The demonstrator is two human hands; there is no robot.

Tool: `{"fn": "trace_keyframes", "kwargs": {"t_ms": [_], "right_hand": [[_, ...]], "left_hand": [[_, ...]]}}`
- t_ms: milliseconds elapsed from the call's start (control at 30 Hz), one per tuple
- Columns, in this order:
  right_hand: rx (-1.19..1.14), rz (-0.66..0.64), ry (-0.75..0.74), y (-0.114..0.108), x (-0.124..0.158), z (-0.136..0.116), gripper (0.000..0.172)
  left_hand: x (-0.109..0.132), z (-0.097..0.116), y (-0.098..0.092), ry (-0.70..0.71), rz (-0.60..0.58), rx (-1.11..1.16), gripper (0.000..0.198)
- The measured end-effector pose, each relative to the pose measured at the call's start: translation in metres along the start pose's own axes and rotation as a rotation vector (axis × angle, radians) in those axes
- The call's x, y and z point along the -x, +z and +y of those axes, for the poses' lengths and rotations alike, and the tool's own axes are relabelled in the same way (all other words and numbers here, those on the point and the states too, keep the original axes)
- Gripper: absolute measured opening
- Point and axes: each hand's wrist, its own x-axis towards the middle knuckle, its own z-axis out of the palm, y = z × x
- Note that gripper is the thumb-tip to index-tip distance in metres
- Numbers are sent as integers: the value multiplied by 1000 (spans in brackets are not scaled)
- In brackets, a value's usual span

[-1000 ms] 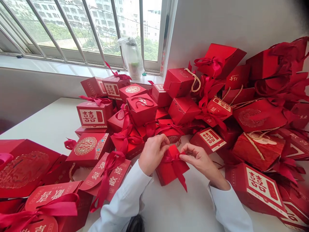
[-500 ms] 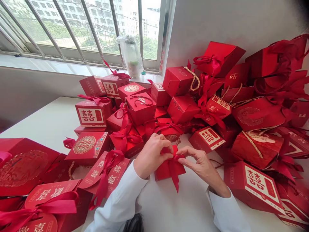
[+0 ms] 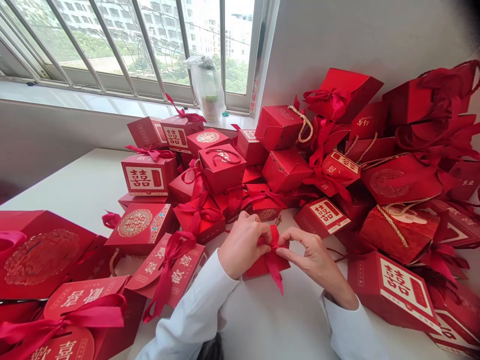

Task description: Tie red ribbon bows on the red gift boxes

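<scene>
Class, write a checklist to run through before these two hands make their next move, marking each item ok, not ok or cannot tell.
1. Left hand gripping the ribbon: ok.
2. Right hand gripping the ribbon: ok.
3. Knot fully visible: not ok, the hands partly cover that area.
4. Small red box flat on the table: cannot tell, partly hidden.
5. Ribbon's hanging end apart from the left sleeve: ok.

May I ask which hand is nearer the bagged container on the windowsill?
The left hand, in front of the bagged container; the right hand sits farther right.
</scene>
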Motion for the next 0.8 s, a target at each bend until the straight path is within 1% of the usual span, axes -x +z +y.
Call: {"fn": "trace_keyframes", "kwargs": {"t_ms": [67, 167, 367, 567, 633, 800], "right_hand": [[-6, -24, 36, 0, -1, 0, 15], [-25, -53, 65, 0, -2, 2, 17], [-62, -42, 76, 2, -2, 6, 22], [-155, -54, 116, 2, 0, 6, 26], [-225, -55, 138, 2, 0, 7, 24], [-524, -70, 186, 4, -1, 10, 25]], "left_hand": [[-1, 0, 1, -1, 1, 0, 4], [-1, -1, 3, -2, -4, 0, 6], [-1, -1, 3, -17, -16, -6, 6], [-3, -2, 2, 13, -25, -6, 7], [-3, -2, 1, 18, -36, -8, 8], [-3, -2, 0, 15, -49, -14, 7]]}}
